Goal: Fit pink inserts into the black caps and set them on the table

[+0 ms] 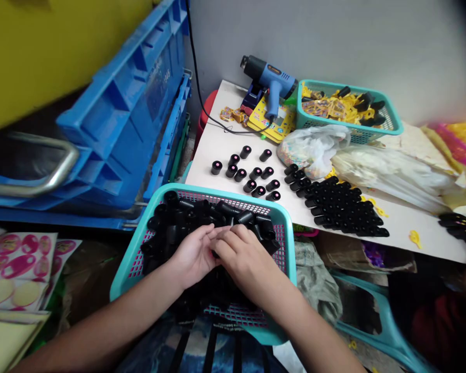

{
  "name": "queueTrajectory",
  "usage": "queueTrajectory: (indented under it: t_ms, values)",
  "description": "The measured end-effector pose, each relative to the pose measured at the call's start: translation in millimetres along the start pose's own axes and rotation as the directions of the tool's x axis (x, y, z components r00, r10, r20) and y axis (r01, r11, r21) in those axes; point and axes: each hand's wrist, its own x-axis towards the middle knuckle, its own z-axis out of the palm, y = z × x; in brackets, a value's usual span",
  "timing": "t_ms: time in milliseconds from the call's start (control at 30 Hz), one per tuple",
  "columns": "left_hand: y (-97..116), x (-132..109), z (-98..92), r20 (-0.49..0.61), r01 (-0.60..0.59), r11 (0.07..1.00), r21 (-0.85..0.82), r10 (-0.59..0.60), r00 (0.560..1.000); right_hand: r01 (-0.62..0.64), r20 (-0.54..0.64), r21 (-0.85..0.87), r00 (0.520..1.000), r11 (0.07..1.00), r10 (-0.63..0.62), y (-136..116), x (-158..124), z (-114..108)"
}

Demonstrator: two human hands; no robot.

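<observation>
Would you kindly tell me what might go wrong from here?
A bump from the near basket could topple the pink-topped black cylinders standing just beyond its rim. The cable of the heat gun droops onto the table; a snag might drag it. Anything slipping from the left hand or right hand could get lost among the loose black pieces.
</observation>
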Motion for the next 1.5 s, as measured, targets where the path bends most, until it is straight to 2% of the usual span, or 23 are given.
queueTrajectory:
  t_ms: [67,167,267,333,400,467,567,667,800,867,933,1000,1033,1067,1100,1167,1233,1300,1333,1400,1500]
  values:
    - [1,1,-0.1,0.012,0.015,1.000,-0.004,-0.015,1.000,0.001,-0.018,-0.031,1.000,1.000,-0.001,0,0,-3]
    - [2,3,-0.9,0.043,0.033,0.999,-0.031,-0.031,0.999,-0.053,-0.067,0.024,0.996,0.998,0.055,4,-3,-10]
    - [5,3,-2.1,0.027,0.003,0.998,-0.060,-0.001,1.000,-0.187,-0.145,0.094,0.969,0.978,0.199,13,-11,-18]
    - [8,2,-2.0,0.001,-0.025,0.998,-0.058,0.025,1.000,-0.295,-0.131,0.088,0.943,0.951,0.305,17,-16,-21]
    - [10,-1,-0.5,-0.008,-0.041,0.998,-0.045,0.041,0.999,-0.350,-0.090,0.051,0.931,0.935,0.354,19,-15,-22]
    - [12,-4,2.2,0.016,-0.045,0.998,-0.035,0.046,0.999,-0.331,-0.062,0.035,0.941,0.943,0.333,17,-9,-21]
    - [11,-8,7.5,0.055,-0.038,0.997,-0.064,0.042,0.998,-0.227,-0.025,0.063,0.973,0.972,0.229,12,6,-16]
    - [10,-10,11.5,0.024,-0.029,0.994,-0.104,0.032,0.999,-0.140,-0.004,0.050,0.990,0.989,0.140,9,18,-10]
    - [9,-10,10.7,-0.007,0.011,0.996,-0.084,-0.012,1.000,-0.100,-0.033,0.041,0.994,0.994,0.102,11,19,-1]
    - [8,-10,8.0,-0.033,-0.009,1.000,-0.024,0.008,0.999,-0.104,-0.078,0.116,0.990,0.988,0.114,11,14,2]
    - [9,-10,5.1,-0.070,-0.023,0.998,0.054,0.026,0.997,-0.110,-0.154,0.284,0.975,0.953,0.159,13,10,4]
    - [14,-12,3.4,-0.098,-0.035,0.984,0.173,0.053,0.994,-0.148,-0.244,0.481,0.924,0.864,0.294,17,6,5]
    - [18,-12,3.2,-0.103,-0.057,0.957,0.284,0.089,0.991,-0.174,-0.277,0.571,0.879,0.802,0.388,21,4,4]
    - [24,-12,3.6,-0.097,-0.093,0.893,0.440,0.150,0.984,-0.200,-0.294,0.650,0.823,0.733,0.486,25,3,4]
    - [32,-12,4.6,-0.068,-0.144,0.768,0.624,0.236,0.969,-0.216,-0.292,0.722,0.767,0.657,0.572,29,2,4]
    - [47,-8,8.2,0.069,-0.230,0.376,0.898,0.396,0.916,-0.203,-0.249,0.839,0.682,0.505,0.688,38,1,4]
    - [58,0,13.7,0.250,-0.290,0.002,0.957,0.503,0.827,-0.165,-0.189,0.914,0.637,0.372,0.747,45,0,4]
    - [63,10,20.0,0.399,-0.309,-0.255,0.916,0.519,0.756,-0.120,-0.163,0.948,0.613,0.296,0.773,51,1,5]
    - [62,15,23.2,0.459,-0.322,-0.338,0.884,0.500,0.734,-0.096,-0.163,0.956,0.608,0.276,0.777,52,0,6]
    - [58,26,28.9,0.551,-0.368,-0.437,0.821,0.434,0.713,-0.044,-0.160,0.971,0.613,0.236,0.773,54,0,7]
    - [51,38,35.1,0.608,-0.422,-0.481,0.768,0.341,0.717,-0.008,-0.115,0.988,0.641,0.157,0.759,57,-2,8]
